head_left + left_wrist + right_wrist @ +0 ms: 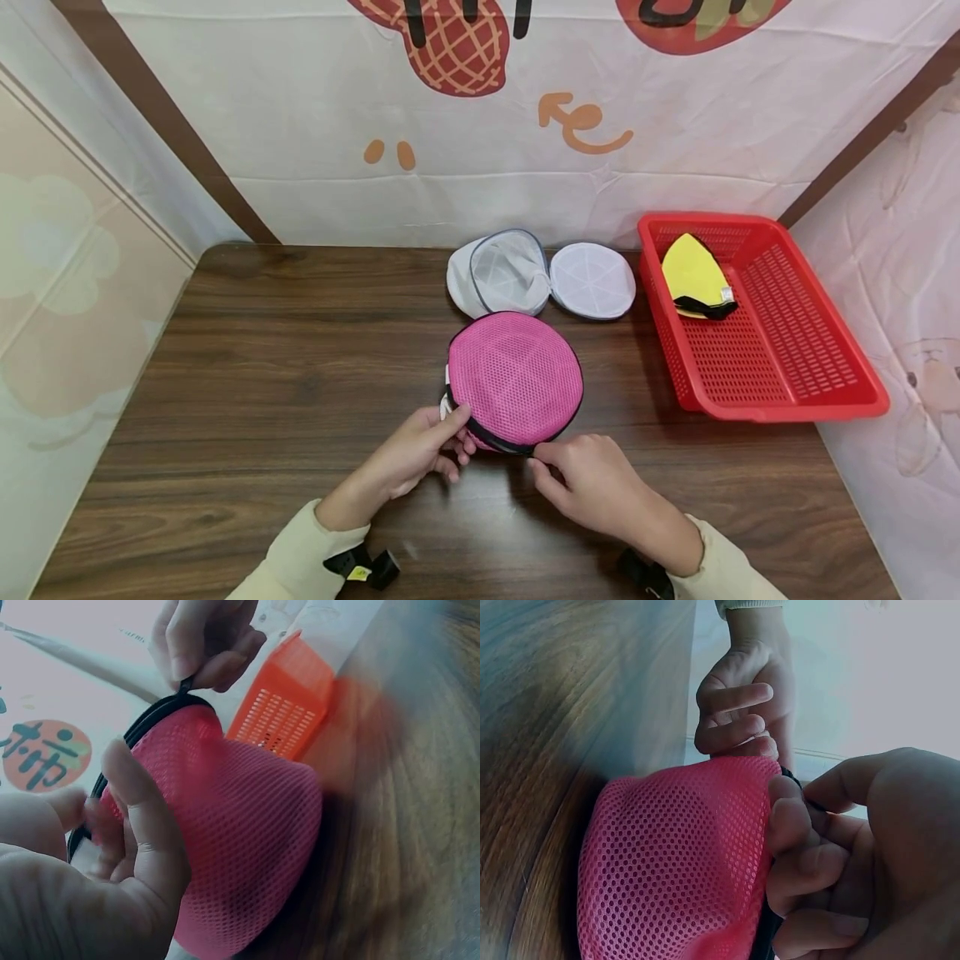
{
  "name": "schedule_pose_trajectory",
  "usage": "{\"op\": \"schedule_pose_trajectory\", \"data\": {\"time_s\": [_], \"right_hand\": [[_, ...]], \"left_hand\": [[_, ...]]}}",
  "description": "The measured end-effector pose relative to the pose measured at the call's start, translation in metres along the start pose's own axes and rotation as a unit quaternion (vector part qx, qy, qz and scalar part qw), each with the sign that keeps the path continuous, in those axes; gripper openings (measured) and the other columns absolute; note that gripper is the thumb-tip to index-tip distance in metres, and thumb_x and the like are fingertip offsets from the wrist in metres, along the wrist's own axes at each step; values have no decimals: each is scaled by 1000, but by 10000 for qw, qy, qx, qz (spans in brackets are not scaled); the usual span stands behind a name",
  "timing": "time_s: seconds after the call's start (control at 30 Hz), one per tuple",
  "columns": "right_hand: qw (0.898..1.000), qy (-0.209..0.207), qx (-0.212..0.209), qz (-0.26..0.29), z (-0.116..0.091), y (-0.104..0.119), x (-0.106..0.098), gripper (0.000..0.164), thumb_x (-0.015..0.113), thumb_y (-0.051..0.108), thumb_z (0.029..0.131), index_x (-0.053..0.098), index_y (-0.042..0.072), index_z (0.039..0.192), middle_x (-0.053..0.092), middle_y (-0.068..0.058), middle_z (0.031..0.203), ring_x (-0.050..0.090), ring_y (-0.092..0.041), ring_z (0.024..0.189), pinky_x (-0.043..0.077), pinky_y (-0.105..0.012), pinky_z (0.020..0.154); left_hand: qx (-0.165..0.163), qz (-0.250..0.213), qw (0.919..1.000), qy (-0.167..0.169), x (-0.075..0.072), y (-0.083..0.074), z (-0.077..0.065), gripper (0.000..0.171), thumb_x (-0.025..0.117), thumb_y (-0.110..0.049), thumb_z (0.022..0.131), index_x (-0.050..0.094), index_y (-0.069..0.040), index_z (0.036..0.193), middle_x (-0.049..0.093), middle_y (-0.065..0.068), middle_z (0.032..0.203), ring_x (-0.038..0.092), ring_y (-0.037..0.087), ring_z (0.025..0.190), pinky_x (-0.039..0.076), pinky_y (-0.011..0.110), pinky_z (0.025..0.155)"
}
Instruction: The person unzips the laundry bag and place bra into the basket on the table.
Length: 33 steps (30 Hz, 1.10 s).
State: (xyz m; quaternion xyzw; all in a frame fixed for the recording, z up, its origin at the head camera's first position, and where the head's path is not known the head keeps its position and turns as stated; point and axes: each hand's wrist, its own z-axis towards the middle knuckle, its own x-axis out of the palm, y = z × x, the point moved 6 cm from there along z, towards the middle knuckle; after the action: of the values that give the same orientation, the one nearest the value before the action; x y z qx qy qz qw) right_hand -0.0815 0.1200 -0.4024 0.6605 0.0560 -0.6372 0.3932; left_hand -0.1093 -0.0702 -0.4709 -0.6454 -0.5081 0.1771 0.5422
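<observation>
The left hand (416,452) pinches the dark rim of a rounded pink mesh bag (517,375), thumb on top, while the right hand (592,485) grips a small black zipper pull (185,685) at the near edge of that honeycomb-holed, softly domed fabric. The bag sits near the middle of the glossy, dark wood-grained table (300,375), and just behind it a white pouch (491,283) gapes, sheer and hoop-rimmed, against a flat white disc (592,281) with radiating seams. Farther right, a smooth-rimmed, slotted red plastic basket (787,412) holds a yellow, pointed cloth piece (690,271) edged in black.
</observation>
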Motion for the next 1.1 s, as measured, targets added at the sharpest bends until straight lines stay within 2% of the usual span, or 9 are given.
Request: {"op": "schedule_pose_trajectory", "data": {"time_s": [0.13, 0.2, 0.37, 0.47, 0.63, 0.87, 1.1], "right_hand": [[9999, 136, 41, 78, 2, 2, 3, 41, 65, 20, 97, 42, 25, 64, 26, 19, 57, 30, 2, 51, 29, -18, 45], [9998, 167, 47, 110, 2, 3, 3, 41, 64, 20, 98, 42, 25, 64, 27, 19, 57, 30, 2, 51, 29, -18, 45], [9998, 177, -11, 107, 3, 6, 5, 40, 64, 20, 99, 43, 25, 65, 28, 17, 58, 30, 2, 52, 30, -18, 45], [9997, 218, -63, 118, 3, 8, 7, 39, 65, 21, 99, 44, 25, 66, 28, 17, 58, 31, 1, 51, 29, -18, 45], [9998, 137, -118, -25, 5, 9, 8, 38, 65, 23, 99, 45, 25, 67, 29, 16, 58, 33, 0, 51, 29, -19, 45], [9999, 45, -100, -97, 7, 11, 9, 37, 64, 25, 100, 45, 24, 68, 30, 16, 58, 33, 0, 51, 29, -19, 44], [9999, 33, -142, -46, 10, 15, 12, 37, 63, 25, 101, 45, 23, 69, 31, 15, 59, 33, 0, 51, 27, -19, 44]], "left_hand": [[-162, -36, 9997, 165, 5, 4, 0, 54, 39, -47, 109, 62, -5, 84, 64, 5, 82, 61, 13, 69, 57, 24, 53], [-147, -30, 9997, 187, 7, 5, 0, 55, 40, -47, 109, 62, -2, 88, 64, 6, 83, 61, 13, 69, 57, 24, 53], [80, 72, 9993, 355, 12, 4, -1, 29, 55, -21, 107, 56, 7, 101, 63, 6, 90, 60, 10, 70, 57, 22, 53], [93, 156, 9989, 421, 13, 5, -1, 22, 57, -15, 105, 55, 7, 102, 62, 6, 90, 60, 10, 71, 57, 22, 54], [6, 233, 9984, 507, 16, 6, -1, 31, 50, -22, 109, 58, 4, 95, 61, 5, 83, 60, 12, 69, 57, 24, 52], [75, 405, 9968, 686, 21, 3, -1, 45, 46, -31, 111, 58, 11, 99, 61, 4, 83, 61, 13, 70, 57, 25, 53], [101, 511, 9962, 696, 23, 2, 0, 47, 48, -30, 110, 56, 15, 99, 60, 3, 81, 59, 13, 68, 57, 24, 52]]}}
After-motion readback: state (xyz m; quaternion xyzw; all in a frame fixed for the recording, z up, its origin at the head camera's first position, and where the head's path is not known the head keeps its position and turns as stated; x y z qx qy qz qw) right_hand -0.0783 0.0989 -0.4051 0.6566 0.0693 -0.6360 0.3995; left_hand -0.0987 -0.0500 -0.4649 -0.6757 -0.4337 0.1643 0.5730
